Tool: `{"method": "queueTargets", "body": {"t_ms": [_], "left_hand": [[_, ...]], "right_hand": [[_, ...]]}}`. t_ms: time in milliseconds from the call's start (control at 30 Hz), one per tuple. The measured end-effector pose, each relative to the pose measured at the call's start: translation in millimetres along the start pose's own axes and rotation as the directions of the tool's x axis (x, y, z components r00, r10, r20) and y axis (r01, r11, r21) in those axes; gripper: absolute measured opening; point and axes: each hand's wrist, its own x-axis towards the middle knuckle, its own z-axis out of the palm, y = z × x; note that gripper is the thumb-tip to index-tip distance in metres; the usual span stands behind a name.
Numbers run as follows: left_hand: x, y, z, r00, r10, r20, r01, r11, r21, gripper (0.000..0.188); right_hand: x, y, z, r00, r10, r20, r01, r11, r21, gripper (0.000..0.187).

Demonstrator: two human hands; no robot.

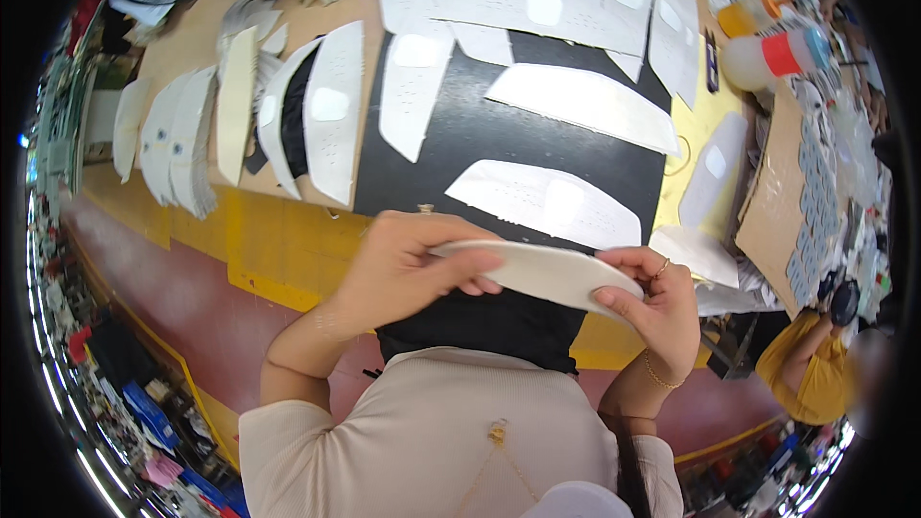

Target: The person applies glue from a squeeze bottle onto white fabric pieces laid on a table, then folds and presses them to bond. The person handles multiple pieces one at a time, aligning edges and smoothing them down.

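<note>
While both hands are raised above the near edge of the black work mat, a long, flat, curved white fabric panel spans between them. The left hand pinches the panel's left end, thumb lying along its top edge and fingers curled beneath. The right hand grips the right end, thumb pressed on the near face, fingers behind it. Just beyond the fingertips, a similar white perforated panel lies flat on the mat. Further off, past the left hand, more white panels stand fanned on brown cardboard.
</note>
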Motion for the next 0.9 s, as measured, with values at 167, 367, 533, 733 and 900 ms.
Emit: {"method": "queueTargets", "body": {"t_ms": [167,367,533,733,900], "left_hand": [[15.8,-3.7,-3.6,0.987,-0.117,-0.112,0.106,0.989,-0.103,0.021],[35.1,-2.9,-8.9,0.967,-0.056,-0.248,0.113,0.969,0.221,0.021],[45.3,1.3,-7.3,0.947,-0.106,-0.302,0.216,0.908,0.358,0.028],[50.2,3.1,-3.3,0.932,-0.116,-0.342,0.258,0.877,0.406,0.029],[51.5,0.0,-4.1,0.929,-0.111,-0.354,0.254,0.886,0.389,0.028]], "right_hand": [[-8.3,22.1,-3.5,0.976,0.111,-0.185,-0.059,0.963,0.263,0.02],[5.4,15.4,-1.5,0.895,0.173,-0.411,-0.103,0.977,0.186,0.021],[18.4,13.8,1.9,0.862,0.152,-0.484,-0.136,0.988,0.069,0.022],[22.3,22.3,3.4,0.848,0.111,-0.518,-0.135,0.991,-0.008,0.024],[22.6,25.0,4.8,0.845,0.075,-0.53,-0.123,0.991,-0.055,0.024]]}}
